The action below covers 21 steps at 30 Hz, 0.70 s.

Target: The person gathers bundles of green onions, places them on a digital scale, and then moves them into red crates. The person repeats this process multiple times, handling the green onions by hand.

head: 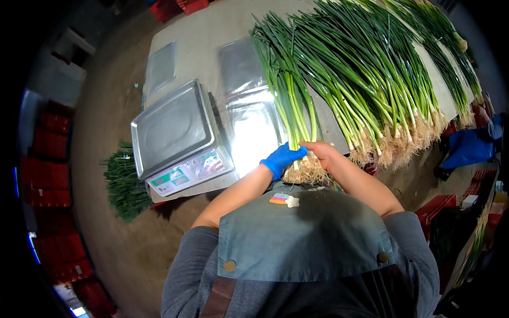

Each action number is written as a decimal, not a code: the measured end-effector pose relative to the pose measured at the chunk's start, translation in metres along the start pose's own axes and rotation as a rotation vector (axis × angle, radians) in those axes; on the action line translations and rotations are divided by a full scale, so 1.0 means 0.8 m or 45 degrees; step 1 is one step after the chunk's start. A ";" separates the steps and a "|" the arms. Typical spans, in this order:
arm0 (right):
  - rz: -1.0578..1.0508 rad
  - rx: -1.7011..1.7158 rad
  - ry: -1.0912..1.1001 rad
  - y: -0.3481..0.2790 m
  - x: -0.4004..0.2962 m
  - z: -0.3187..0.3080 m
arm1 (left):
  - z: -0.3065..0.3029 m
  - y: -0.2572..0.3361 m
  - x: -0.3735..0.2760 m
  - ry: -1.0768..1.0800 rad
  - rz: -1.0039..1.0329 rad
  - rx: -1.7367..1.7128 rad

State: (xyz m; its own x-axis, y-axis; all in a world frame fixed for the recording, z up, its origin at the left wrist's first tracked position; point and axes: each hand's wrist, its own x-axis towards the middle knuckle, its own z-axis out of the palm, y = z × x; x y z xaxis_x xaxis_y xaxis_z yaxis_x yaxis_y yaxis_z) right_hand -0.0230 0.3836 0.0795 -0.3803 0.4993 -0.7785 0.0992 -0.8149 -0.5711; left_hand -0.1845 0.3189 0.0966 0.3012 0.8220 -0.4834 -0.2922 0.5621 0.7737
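My left hand (284,158), in a blue glove, grips a bunch of green onions (296,115) just above the roots. My bare right hand (321,153) closes on the same bunch from the other side. The roots hang close to my apron, and the leaves lie away from me over the table (199,33). Left of the bunch are clear plastic bags (254,119), and further left stands a digital scale (173,131) with a bare metal pan. To the right, a long row of green onions (366,79) lies with roots towards me.
More green onions (449,71) lie at the table's far right. A clear plastic sheet (162,65) rests behind the scale. Cut green leaves (123,183) stick out below the table's left edge. Red crates (47,175) are stacked at the far left; another red crate (435,210) is at right.
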 end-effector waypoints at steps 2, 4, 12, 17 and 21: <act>-0.082 -0.094 -0.050 -0.003 -0.003 -0.006 | 0.005 0.007 -0.006 0.054 -0.015 -0.088; -0.029 -0.112 -0.111 -0.006 -0.014 -0.016 | 0.011 0.013 -0.006 0.183 -0.066 -0.003; -0.189 -0.068 -0.297 -0.012 -0.057 0.017 | 0.002 -0.025 0.061 0.001 -0.050 -0.158; -0.176 -0.318 -0.192 -0.035 -0.068 0.013 | -0.001 -0.003 0.078 0.011 -0.087 0.615; -0.096 -0.273 -0.114 -0.076 -0.119 -0.003 | 0.012 0.033 0.083 -0.295 -0.073 0.227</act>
State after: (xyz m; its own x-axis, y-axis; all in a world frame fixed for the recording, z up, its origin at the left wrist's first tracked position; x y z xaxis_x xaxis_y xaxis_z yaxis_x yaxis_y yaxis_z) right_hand 0.0091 0.3864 0.1874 -0.4732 0.5202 -0.7110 0.2566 -0.6907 -0.6761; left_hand -0.1632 0.3877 0.0890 0.5175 0.7351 -0.4381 -0.1109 0.5652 0.8175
